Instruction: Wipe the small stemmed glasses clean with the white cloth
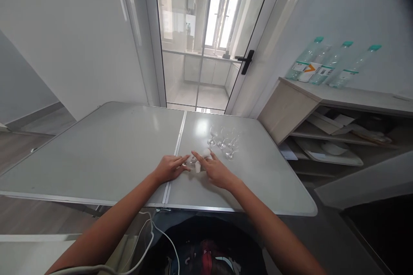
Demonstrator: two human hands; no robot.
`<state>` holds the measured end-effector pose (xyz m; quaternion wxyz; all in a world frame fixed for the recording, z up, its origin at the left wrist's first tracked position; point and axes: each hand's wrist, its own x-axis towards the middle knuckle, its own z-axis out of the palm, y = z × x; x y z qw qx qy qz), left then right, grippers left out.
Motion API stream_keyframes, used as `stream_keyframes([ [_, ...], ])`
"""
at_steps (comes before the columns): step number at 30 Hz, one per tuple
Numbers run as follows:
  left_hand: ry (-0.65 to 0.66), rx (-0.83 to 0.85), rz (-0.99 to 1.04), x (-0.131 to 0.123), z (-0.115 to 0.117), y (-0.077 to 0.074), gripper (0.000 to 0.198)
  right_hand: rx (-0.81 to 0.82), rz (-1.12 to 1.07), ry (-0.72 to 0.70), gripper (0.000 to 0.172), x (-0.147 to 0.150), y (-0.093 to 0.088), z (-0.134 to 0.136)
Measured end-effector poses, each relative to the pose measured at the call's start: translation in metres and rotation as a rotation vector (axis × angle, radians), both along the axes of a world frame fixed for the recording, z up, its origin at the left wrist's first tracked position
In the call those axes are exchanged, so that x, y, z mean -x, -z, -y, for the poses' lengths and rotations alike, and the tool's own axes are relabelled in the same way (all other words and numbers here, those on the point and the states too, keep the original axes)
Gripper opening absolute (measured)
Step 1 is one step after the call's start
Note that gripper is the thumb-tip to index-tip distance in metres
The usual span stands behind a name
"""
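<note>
Low over the table, my left hand (pixel 169 168) pinches a small clear stemmed glass (pixel 192 160) lying sideways, its foot near the fingertips. My right hand (pixel 217 172) is closed on a white cloth or tissue (pixel 198 166), which it presses against the glass's bowl; the fingers partly cover both. Just beyond the right hand, several clear stemmed glasses stand upright in a group, among them a near glass (pixel 229 154) and a far-left glass (pixel 211 137). Their thin outlines are hard to make out against the tabletop.
The grey folding table (pixel 129 146) has a metal seam (pixel 180 131) running across it. A wooden shelf unit (pixel 290 103) adjoins on the right, with several plastic bottles (pixel 331 66) on top. Behind stands a glass door (pixel 200 51). A white cable (pixel 151 234) hangs below the front edge.
</note>
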<state>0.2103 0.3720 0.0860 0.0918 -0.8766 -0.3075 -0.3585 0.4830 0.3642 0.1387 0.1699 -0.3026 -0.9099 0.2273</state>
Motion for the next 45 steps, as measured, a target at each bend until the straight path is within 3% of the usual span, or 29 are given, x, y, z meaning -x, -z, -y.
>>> stream_keyframes([
  [3,-0.037,-0.055,0.066,0.0,0.001,-0.002,0.05,0.129,-0.222,0.103,0.104,0.008,0.001,-0.001],
  [6,-0.011,-0.096,-0.003,0.001,0.002,-0.003,0.05,0.242,-0.349,0.035,0.103,0.016,0.001,-0.002],
  [9,0.007,-0.096,-0.038,0.0,0.003,-0.004,0.052,0.208,-0.248,0.006,0.094,0.016,-0.004,-0.005],
  [13,-0.065,-0.107,0.055,-0.002,0.001,-0.004,0.053,0.011,-0.149,0.075,0.089,0.016,-0.008,-0.003],
  [16,-0.109,-0.117,0.095,-0.001,0.001,-0.006,0.051,0.131,-0.309,0.135,0.095,0.022,-0.007,-0.003],
  [20,-0.063,-0.133,0.015,0.001,0.003,-0.008,0.047,0.307,-0.367,-0.008,0.095,0.024,-0.01,-0.01],
  [25,-0.024,-0.078,0.061,-0.002,0.003,-0.008,0.045,0.184,-0.231,-0.023,0.081,0.014,-0.022,-0.012],
  [28,-0.027,-0.002,0.127,-0.003,0.002,-0.007,0.043,0.09,-0.311,0.022,0.076,0.012,-0.021,-0.006],
  [31,-0.032,0.023,0.176,-0.003,0.002,-0.006,0.041,0.203,-0.549,0.154,0.08,0.018,-0.014,0.001],
  [33,-0.05,-0.015,0.171,-0.003,0.002,-0.006,0.042,0.242,-0.566,0.219,0.085,0.023,-0.011,0.003],
  [37,-0.069,-0.095,0.064,-0.002,0.003,-0.008,0.043,0.236,-0.318,0.164,0.091,0.026,-0.017,0.0],
  [41,-0.042,-0.073,0.1,-0.003,0.005,-0.008,0.045,0.309,-0.474,0.093,0.084,0.017,-0.029,-0.005],
  [45,-0.077,-0.106,0.16,-0.004,0.005,-0.01,0.047,0.222,-0.476,0.178,0.091,0.016,-0.03,-0.006],
])
